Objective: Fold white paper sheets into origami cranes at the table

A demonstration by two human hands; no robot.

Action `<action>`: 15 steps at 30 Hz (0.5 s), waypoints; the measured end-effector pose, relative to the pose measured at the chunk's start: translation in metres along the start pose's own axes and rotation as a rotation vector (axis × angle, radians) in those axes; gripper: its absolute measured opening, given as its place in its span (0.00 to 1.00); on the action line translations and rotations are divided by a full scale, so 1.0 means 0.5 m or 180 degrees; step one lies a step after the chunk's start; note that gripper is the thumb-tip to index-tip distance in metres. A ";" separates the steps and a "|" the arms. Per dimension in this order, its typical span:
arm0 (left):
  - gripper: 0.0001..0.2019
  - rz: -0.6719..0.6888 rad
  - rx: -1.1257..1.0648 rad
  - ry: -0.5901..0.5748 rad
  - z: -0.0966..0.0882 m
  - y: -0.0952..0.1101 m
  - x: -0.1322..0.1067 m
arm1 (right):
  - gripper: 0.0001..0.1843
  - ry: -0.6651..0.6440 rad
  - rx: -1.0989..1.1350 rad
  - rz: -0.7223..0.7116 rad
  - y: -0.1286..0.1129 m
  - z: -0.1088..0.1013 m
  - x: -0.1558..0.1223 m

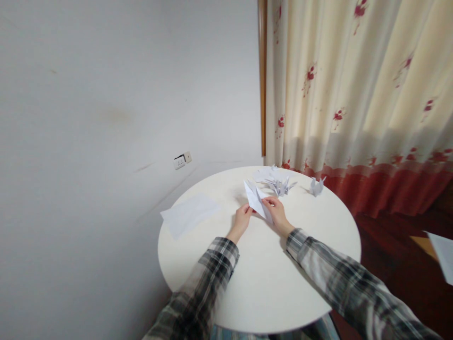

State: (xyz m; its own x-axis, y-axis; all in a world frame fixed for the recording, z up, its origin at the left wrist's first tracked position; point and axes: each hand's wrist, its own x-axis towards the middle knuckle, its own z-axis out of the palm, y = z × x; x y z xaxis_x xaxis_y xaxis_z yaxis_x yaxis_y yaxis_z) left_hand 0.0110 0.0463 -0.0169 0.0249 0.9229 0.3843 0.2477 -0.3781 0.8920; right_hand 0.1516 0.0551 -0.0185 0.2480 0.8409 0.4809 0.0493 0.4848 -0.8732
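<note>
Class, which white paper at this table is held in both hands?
The folded sheet, pinched by left hand and right hand; the clustered pieces, lone piece at right and flat sheet at left lie untouched on the table.

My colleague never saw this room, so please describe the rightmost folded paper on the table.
Find the round white table beside the flowered curtain. Near its far right edge sits a small, white, pointed folded paper. It stands apart, unlike the folded pieces clustered to its left.
</note>
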 end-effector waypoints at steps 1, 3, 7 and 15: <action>0.10 0.0006 0.0024 0.0005 0.000 -0.001 0.000 | 0.14 0.0000 0.0007 -0.0008 0.000 -0.001 0.000; 0.10 0.0018 0.0044 0.0010 0.000 -0.003 0.001 | 0.14 0.0015 0.0003 0.0019 0.002 -0.001 0.001; 0.09 0.0007 0.0007 0.0011 0.000 -0.004 0.001 | 0.13 0.0008 0.0086 0.0176 0.013 0.000 0.002; 0.09 -0.0067 -0.0007 -0.0007 -0.002 0.007 -0.002 | 0.06 0.0321 0.0052 0.0047 0.036 0.005 0.009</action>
State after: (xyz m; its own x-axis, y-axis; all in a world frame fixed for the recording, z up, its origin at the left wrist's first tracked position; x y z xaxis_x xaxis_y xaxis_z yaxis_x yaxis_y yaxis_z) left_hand 0.0110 0.0437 -0.0138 0.0219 0.9308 0.3649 0.2461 -0.3587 0.9004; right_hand 0.1512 0.0682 -0.0320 0.3449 0.8200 0.4568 0.0295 0.4770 -0.8784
